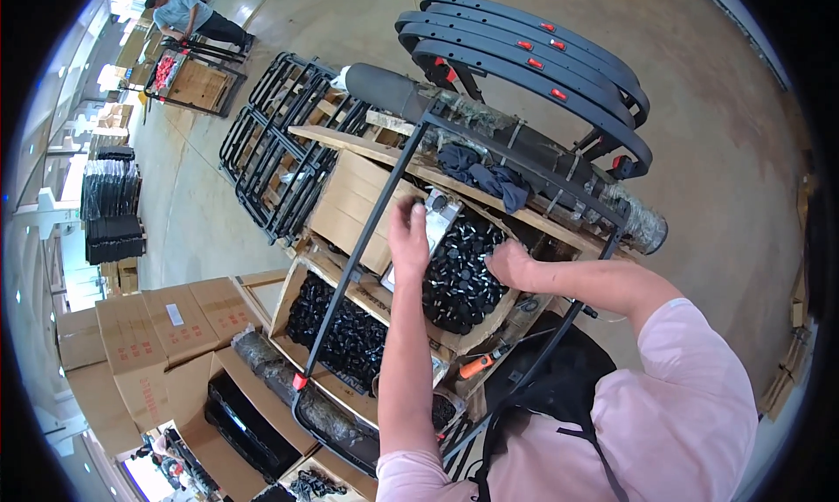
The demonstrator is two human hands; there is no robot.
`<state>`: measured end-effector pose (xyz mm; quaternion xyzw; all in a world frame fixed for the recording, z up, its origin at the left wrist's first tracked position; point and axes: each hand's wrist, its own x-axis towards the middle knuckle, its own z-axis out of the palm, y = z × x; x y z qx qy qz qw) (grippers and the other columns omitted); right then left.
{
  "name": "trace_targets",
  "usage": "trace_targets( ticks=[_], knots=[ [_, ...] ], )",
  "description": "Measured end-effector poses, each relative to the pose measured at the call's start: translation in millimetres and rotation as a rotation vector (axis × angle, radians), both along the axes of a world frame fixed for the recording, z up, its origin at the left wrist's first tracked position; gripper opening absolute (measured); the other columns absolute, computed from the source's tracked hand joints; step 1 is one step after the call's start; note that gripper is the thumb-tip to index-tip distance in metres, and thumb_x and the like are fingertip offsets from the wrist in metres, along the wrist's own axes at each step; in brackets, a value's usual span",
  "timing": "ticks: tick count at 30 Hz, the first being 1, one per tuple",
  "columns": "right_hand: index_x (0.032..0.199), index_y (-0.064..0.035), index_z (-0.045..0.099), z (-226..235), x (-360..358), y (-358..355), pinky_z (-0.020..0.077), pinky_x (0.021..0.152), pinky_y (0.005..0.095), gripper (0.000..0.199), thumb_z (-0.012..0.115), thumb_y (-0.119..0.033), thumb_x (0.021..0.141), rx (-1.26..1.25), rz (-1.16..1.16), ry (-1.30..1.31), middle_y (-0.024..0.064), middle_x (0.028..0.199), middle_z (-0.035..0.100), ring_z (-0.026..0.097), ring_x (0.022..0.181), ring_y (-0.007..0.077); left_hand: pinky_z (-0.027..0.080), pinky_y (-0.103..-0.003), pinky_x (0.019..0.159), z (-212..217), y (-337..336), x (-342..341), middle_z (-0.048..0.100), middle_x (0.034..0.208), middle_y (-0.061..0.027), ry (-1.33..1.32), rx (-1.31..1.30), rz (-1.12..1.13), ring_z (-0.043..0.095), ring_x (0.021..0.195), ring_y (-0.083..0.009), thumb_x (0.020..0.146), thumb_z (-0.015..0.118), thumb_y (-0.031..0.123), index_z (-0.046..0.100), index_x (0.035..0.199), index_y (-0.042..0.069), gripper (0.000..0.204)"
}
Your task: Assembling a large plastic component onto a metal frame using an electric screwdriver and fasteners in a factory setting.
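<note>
Parts bin (492, 322): open from above; room over the black parts (459, 288) between the left hand (409, 242) and the right hand (509, 264);
Bin's far left corner: partly covered by a silvery item (439, 215) beside the left hand;
Left frame bar (368, 238): slants across the view of the cardboard (354, 196) and left bin (336, 327); that bin shows on both sides of it;
Right frame bar (559, 334): the right forearm (594, 282) crosses above it;
Far side: top frame bar (568, 190), wooden plank (350, 144), dark cloth (485, 174) and padded roller (384, 91) bar the way; stacked curved bars (516, 43) beyond;
Near side: orange-handled tool (476, 366) beside the parts bin
</note>
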<state>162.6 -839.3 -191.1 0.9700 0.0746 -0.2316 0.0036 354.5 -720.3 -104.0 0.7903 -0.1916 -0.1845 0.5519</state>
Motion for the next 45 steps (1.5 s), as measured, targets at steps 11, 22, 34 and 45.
trace_targets(
  ticks=[11, 22, 34, 45],
  knots=[
    [0.116, -0.0124, 0.073, 41.9, -25.0, -41.7, 0.0542, 0.09, 0.0533, 0.029, 0.065, -0.008, 0.089, 0.879, -0.412, -0.02, 0.0235, 0.11, 0.064, 0.066, 0.106, 0.0438, 0.05, -0.035, 0.103, -22.7, -128.1, 117.6, 0.069, 0.126, -0.015, -0.223, -0.002, -0.046, 0.066, 0.115, -0.0225, 0.106, 0.061, 0.013, 0.059, 0.137, -0.003, 0.035],
    [0.116, -0.0052, 0.07, 133.0, -93.0, -100.9, 0.0512, 0.099, 0.0453, 0.029, 0.071, -0.013, 0.088, 1.161, -0.777, -0.102, 0.0168, 0.112, 0.066, 0.064, 0.112, 0.0357, 0.051, -0.041, 0.103, -18.9, -128.1, 115.1, 0.066, 0.126, -0.0175, -0.496, 0.058, -0.256, 0.064, 0.117, -0.0335, 0.1, 0.056, 0.001, 0.064, 0.137, 0.009, 0.038],
    [0.125, -0.0047, 0.069, 169.0, -167.6, -124.4, 0.0552, 0.076, 0.0393, 0.039, 0.076, -0.011, 0.087, 0.824, -1.114, -0.34, 0.0116, 0.098, 0.067, 0.066, 0.082, 0.0231, 0.049, -0.036, 0.103, -51.7, -133.2, 128.3, 0.062, 0.134, -0.0144, -0.111, -0.219, -0.118, 0.061, 0.117, -0.0228, 0.104, 0.06, 0.008, 0.057, 0.146, 0.01, 0.043],
    [0.12, -0.0032, 0.067, 153.1, -203.3, -144.8, 0.0572, 0.084, 0.0362, 0.032, 0.069, 0.002, 0.088, 0.566, -1.103, -0.634, 0.0098, 0.121, 0.06, 0.066, 0.095, 0.023, 0.047, -0.036, 0.107, -42.7, -133.2, 133.6, 0.062, 0.129, -0.0131, -0.304, -0.052, -0.147, 0.062, 0.12, -0.028, 0.105, 0.051, 0.014, 0.073, 0.129, 0.018, 0.033]
  ],
)
